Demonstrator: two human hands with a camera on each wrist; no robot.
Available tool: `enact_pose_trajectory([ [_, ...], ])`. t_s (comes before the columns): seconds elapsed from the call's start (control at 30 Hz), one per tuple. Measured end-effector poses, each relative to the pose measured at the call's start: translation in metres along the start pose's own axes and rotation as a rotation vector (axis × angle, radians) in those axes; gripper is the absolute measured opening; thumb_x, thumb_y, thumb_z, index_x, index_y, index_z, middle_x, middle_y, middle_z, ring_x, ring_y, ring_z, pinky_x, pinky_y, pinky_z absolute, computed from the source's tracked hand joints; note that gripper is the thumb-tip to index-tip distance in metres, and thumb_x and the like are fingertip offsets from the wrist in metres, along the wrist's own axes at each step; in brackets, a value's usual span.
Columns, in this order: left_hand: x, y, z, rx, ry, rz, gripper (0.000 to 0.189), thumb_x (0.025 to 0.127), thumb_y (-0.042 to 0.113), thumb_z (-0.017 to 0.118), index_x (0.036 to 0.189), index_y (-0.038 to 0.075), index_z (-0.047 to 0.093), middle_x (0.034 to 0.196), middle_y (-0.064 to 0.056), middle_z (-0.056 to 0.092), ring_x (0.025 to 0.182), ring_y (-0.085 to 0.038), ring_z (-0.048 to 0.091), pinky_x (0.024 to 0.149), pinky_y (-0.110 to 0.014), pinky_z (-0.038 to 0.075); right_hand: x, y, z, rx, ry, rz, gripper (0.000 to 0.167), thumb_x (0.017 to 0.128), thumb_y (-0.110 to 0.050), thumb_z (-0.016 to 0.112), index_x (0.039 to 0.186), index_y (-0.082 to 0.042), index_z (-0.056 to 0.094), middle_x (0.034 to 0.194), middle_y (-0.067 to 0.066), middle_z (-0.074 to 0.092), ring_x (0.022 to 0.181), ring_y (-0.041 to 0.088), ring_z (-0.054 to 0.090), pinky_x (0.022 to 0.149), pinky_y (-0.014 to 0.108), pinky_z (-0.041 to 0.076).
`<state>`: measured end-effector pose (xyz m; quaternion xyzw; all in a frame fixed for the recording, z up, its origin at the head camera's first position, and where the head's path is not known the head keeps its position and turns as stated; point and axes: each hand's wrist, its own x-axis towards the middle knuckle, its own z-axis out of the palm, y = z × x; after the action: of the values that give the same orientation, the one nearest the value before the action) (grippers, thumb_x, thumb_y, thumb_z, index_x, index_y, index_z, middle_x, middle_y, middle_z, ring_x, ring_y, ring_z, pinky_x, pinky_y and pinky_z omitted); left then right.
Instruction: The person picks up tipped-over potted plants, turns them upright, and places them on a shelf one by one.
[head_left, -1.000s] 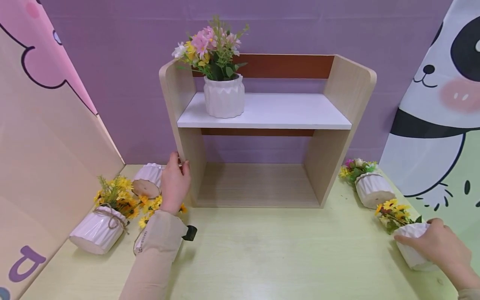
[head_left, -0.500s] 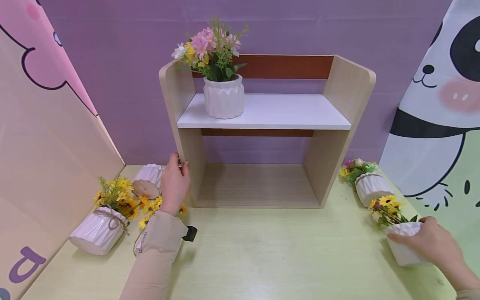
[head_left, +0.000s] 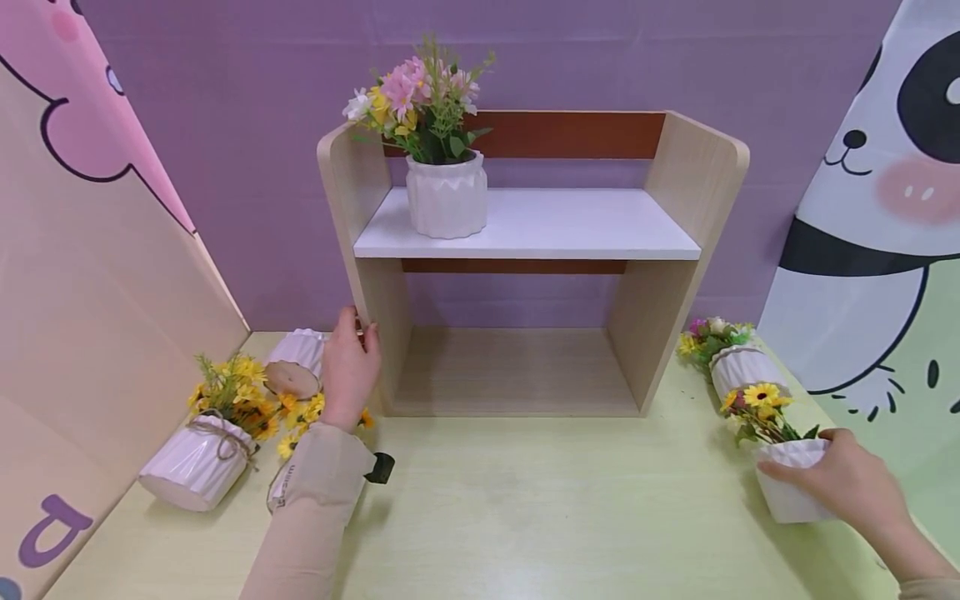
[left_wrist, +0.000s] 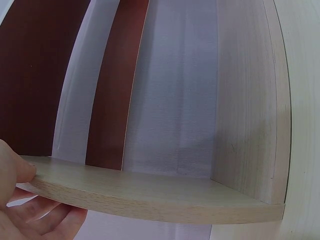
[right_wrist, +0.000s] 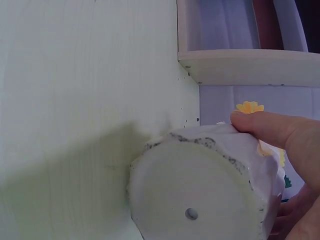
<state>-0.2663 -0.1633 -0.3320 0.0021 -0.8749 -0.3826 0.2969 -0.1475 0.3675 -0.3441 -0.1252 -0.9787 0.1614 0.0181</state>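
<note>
My left hand (head_left: 351, 371) holds the left side panel (head_left: 390, 350) of a small two-tier wooden shelf (head_left: 517, 367). In the left wrist view the thumb lies on the panel's inner face, fingers behind it. At the right, my right hand (head_left: 855, 492) grips a white ceramic flowerpot (head_left: 787, 500) of yellow flowers (head_left: 761, 398), which leans slightly left. The right wrist view shows the pot's base (right_wrist: 170, 180), with a small drain hole, tipped toward the camera above the table. On the shelf's white upper board (head_left: 577, 223) stands another white pot (head_left: 447, 200) with pink and yellow flowers (head_left: 405, 87).
A white pot (head_left: 742, 371) with mixed flowers lies behind the held one. To the left lie a twine-tied pot (head_left: 195, 467) of yellow flowers and a white pot (head_left: 296, 354), base forward. Another pot is partly hidden under my left sleeve (head_left: 315, 475). A purple backdrop (head_left: 225, 167) stands behind.
My right hand has moved left and slightly up with the flowerpot, which now stands more upright. The left hand has stayed on the side panel.
</note>
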Motion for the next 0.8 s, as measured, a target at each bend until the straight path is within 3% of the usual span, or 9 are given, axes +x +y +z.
enact_pose_trajectory([
  [0.17,0.000,0.001,0.000,0.007,0.002,0.004,0.029,0.095,0.016,0.046,0.117,-0.002,0.042,0.110,-0.025,0.057,0.092,-0.039,0.061,0.071,-0.047,0.052,0.000,-0.005,0.001,0.012,0.012,-0.009,0.106,0.069,-0.060,0.066,0.118,0.024,0.026,0.101,0.044,0.047,0.079,0.051,0.053,0.056,0.044,0.045],
  [0.47,0.000,0.000,0.000,0.003,0.003,0.008,0.028,0.095,0.016,0.045,0.116,-0.002,0.043,0.109,-0.024,0.058,0.091,-0.038,0.061,0.071,-0.047,0.052,-0.007,-0.024,-0.004,0.064,0.083,-0.028,0.101,0.069,-0.058,0.068,0.120,0.019,0.029,0.101,0.040,0.049,0.077,0.046,0.054,0.051,0.032,0.039],
  [0.8,0.000,0.000,0.000,0.002,-0.001,0.005,0.028,0.095,0.016,0.046,0.116,-0.002,0.042,0.110,-0.025,0.057,0.093,-0.038,0.061,0.071,-0.047,0.052,-0.013,-0.045,-0.012,0.104,0.146,-0.063,0.099,0.067,-0.056,0.071,0.121,0.017,0.031,0.100,0.037,0.050,0.074,0.043,0.054,0.048,0.030,0.039],
])
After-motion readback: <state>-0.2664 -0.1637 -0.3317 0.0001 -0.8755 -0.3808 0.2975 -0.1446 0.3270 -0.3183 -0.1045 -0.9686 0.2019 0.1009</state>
